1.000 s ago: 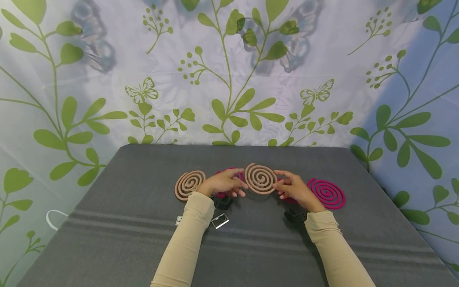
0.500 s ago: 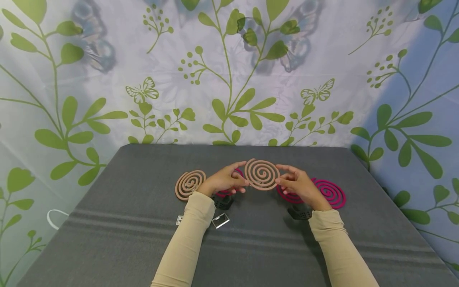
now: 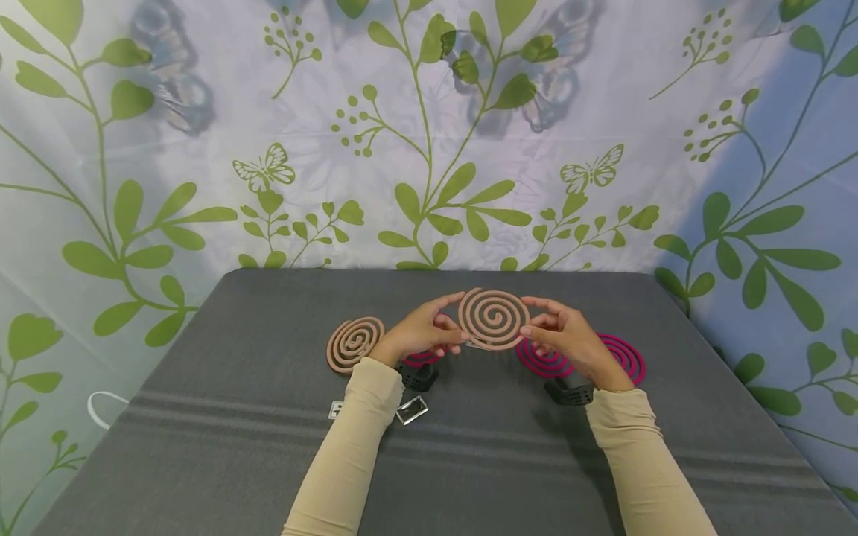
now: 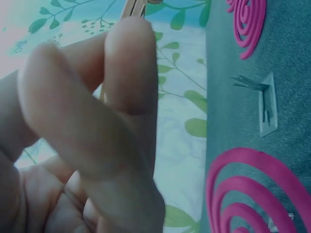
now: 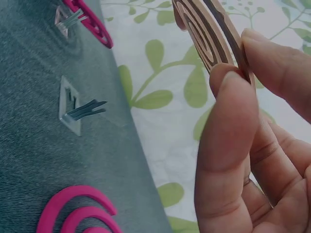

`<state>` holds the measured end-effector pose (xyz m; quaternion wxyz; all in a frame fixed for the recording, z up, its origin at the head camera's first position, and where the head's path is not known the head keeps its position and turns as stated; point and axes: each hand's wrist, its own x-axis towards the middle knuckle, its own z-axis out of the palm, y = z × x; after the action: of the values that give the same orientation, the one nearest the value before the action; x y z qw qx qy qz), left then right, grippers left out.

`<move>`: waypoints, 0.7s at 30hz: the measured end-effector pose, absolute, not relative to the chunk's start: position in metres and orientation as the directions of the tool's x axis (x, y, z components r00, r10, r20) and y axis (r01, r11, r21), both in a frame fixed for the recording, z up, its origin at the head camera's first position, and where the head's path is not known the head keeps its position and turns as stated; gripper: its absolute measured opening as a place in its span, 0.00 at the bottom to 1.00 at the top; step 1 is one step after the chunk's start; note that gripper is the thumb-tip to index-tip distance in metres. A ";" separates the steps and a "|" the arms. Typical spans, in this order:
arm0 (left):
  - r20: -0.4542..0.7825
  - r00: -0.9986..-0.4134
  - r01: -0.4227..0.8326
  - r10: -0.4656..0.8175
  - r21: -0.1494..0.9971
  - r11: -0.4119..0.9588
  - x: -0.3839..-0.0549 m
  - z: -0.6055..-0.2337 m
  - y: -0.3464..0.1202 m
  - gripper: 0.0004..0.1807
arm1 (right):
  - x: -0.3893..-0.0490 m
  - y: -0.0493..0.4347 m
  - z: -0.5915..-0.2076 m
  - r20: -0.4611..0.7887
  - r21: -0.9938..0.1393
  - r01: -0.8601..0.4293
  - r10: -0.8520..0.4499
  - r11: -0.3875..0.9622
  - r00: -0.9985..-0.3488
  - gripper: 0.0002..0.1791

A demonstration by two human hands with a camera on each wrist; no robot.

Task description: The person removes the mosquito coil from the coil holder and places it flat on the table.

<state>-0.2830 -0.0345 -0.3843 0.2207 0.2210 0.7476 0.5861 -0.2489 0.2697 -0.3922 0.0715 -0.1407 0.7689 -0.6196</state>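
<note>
A brown mosquito coil point(image 3: 494, 320) is held up between both hands, its flat spiral facing the head camera. My left hand point(image 3: 425, 327) grips its left edge, thumb at the lower side. On its right edge, my right hand point(image 3: 566, 335) pinches it between thumb and fingers. Seen nearly edge-on in the right wrist view, the brown coil point(image 5: 209, 43) shows a narrow slit between two layers. Left fingers hide most of it in the left wrist view. Another brown coil point(image 3: 355, 344) lies on the table beside the left wrist.
Pink coils point(image 3: 421, 359) lie behind the left hand and, at right, under the right hand point(image 3: 543, 363). Thin metal coil stands point(image 3: 412, 410) rest on the grey table point(image 3: 469, 461); one stand point(image 5: 70, 109) has raised prongs. A patterned curtain point(image 3: 429, 134) hangs behind.
Both hands have raised the brown coil up and slightly right, closer to the head camera. My right hand has shifted right and up, uncovering more of the pink coil beneath it.
</note>
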 end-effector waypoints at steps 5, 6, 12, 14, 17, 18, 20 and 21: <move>-0.039 -0.797 0.098 0.602 0.976 0.192 -0.279 -0.377 -0.035 0.45 | -0.247 0.272 -0.387 0.081 -0.976 -0.141 -0.324 0.167 -0.943 0.35; -0.035 -0.796 0.101 0.604 0.977 0.190 -0.278 -0.375 -0.036 0.46 | -0.246 0.273 -0.386 0.084 -0.976 -0.145 -0.327 0.164 -0.941 0.35; -0.017 -0.785 0.136 0.619 0.971 0.198 -0.272 -0.367 -0.038 0.45 | -0.244 0.275 -0.384 0.092 -0.975 -0.155 -0.347 0.159 -0.933 0.37; -0.010 -0.779 0.149 0.626 0.968 0.201 -0.271 -0.365 -0.038 0.45 | -0.243 0.276 -0.383 0.098 -0.975 -0.162 -0.359 0.150 -0.928 0.38; 0.006 -0.774 0.170 0.633 0.965 0.199 -0.268 -0.363 -0.039 0.45 | -0.241 0.277 -0.383 0.110 -0.976 -0.173 -0.379 0.136 -0.919 0.40; 0.010 -0.774 0.177 0.633 0.964 0.200 -0.268 -0.362 -0.039 0.45 | -0.241 0.277 -0.382 0.113 -0.975 -0.176 -0.385 0.133 -0.916 0.40; 0.022 -0.774 0.195 0.633 0.959 0.204 -0.266 -0.361 -0.039 0.45 | -0.240 0.277 -0.381 0.117 -0.975 -0.181 -0.393 0.129 -0.912 0.41; 0.028 -0.775 0.204 0.632 0.957 0.208 -0.266 -0.361 -0.039 0.45 | -0.239 0.277 -0.381 0.120 -0.974 -0.184 -0.395 0.130 -0.911 0.42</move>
<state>-0.2655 -0.0393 -0.3609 0.1893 0.2771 0.7539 0.5649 -0.2395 0.2772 -0.3810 0.0835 -0.1937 0.7470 -0.6305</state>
